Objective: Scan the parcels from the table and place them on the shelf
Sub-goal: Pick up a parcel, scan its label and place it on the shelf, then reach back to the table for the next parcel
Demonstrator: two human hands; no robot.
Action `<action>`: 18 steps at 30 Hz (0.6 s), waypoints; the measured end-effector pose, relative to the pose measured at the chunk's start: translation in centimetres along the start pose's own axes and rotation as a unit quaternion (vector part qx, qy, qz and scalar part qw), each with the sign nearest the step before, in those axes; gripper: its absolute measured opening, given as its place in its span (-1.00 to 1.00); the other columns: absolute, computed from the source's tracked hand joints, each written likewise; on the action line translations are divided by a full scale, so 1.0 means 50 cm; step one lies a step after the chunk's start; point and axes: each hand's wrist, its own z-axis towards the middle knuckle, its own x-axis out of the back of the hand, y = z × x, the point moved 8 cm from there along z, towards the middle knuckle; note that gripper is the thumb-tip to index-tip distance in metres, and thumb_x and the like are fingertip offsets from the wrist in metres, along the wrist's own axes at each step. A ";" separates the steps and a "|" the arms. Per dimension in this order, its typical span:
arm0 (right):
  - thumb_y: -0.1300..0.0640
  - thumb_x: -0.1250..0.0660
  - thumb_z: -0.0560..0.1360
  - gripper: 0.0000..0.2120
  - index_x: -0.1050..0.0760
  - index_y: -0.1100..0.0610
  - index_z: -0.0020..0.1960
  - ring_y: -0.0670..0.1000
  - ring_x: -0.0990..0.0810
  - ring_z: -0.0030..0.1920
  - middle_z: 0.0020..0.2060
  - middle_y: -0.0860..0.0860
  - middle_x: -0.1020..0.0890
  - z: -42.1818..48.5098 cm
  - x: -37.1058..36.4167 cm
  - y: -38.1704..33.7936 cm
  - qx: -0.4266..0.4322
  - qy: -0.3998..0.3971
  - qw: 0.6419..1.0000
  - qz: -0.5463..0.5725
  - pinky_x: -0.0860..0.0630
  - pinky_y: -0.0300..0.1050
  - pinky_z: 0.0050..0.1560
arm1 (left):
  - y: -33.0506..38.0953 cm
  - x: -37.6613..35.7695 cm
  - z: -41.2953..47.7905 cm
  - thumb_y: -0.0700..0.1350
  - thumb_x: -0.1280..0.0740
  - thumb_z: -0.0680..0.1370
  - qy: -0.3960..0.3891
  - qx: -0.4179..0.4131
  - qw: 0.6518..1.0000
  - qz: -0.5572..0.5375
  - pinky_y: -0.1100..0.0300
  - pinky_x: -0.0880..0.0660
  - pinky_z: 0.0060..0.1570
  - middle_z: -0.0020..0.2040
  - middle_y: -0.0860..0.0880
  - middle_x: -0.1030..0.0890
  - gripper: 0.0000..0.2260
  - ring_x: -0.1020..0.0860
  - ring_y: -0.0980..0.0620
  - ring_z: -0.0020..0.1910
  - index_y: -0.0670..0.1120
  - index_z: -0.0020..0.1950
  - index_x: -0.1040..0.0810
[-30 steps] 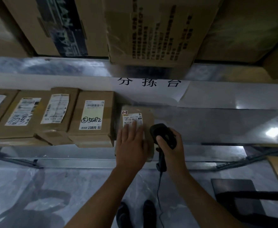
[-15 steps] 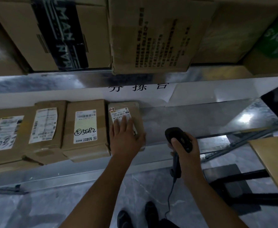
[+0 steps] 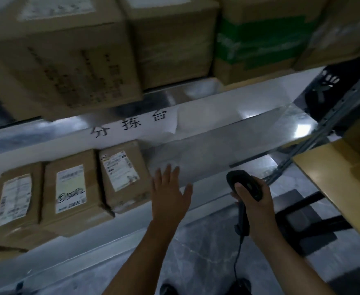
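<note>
A small brown parcel [image 3: 124,175] with a white label lies on the metal shelf [image 3: 217,150], at the right end of a row of parcels. My left hand [image 3: 170,194] hovers just right of it with fingers spread, touching nothing. My right hand [image 3: 253,201] grips a black corded barcode scanner [image 3: 244,184], its head pointing up toward the shelf. Left of the small parcel lie a parcel marked 5082 [image 3: 70,188] and another labelled parcel [image 3: 15,201].
Large cardboard boxes [image 3: 68,52] and a green-banded box [image 3: 260,43] fill the shelf above. A paper sign [image 3: 130,124] hangs on the shelf edge. A yellowish table edge [image 3: 334,177] stands at right, with a dark stool [image 3: 298,220] below. My shoes [image 3: 168,289] show on the grey floor.
My left hand has lifted off the small parcel and moved right, leaving it on the shelf. The view has swung right and tilted. The scanner hand stays low.
</note>
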 end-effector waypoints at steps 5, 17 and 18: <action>0.01 -0.57 0.51 -0.63 -0.54 -0.21 0.24 0.10 -0.69 0.21 0.21 -0.01 -0.69 0.026 0.178 -0.040 0.003 0.069 0.998 0.014 -0.63 0.12 0.23 | 0.203 -0.133 -0.023 0.42 0.05 0.55 -0.067 -0.096 0.993 -0.027 -0.03 0.14 0.59 0.66 -0.04 -0.23 -0.23 -0.07 -0.14 0.66 0.00 0.61 -0.32; -0.02 -0.53 0.54 -0.55 -0.44 -0.15 0.35 0.02 -0.65 0.18 0.21 -0.12 -0.57 0.045 0.681 -0.120 0.016 0.277 0.959 0.050 -0.66 0.03 0.08 | 0.700 -0.410 -0.033 0.47 0.02 0.52 -0.191 -0.267 0.944 -0.032 -0.17 -0.09 0.60 0.64 -0.01 -0.26 -0.19 -0.17 -0.13 0.64 0.00 0.62 -0.30; -0.01 -0.52 0.55 -0.53 -0.42 -0.12 0.38 -0.02 -0.64 0.17 0.21 -0.15 -0.56 0.037 0.717 -0.131 0.020 0.294 0.954 0.050 -0.64 -0.02 0.05 | 0.736 -0.438 -0.043 0.48 0.03 0.52 -0.204 -0.282 0.937 -0.028 -0.17 -0.09 0.60 0.64 -0.01 -0.26 -0.18 -0.17 -0.13 0.64 0.01 0.63 -0.29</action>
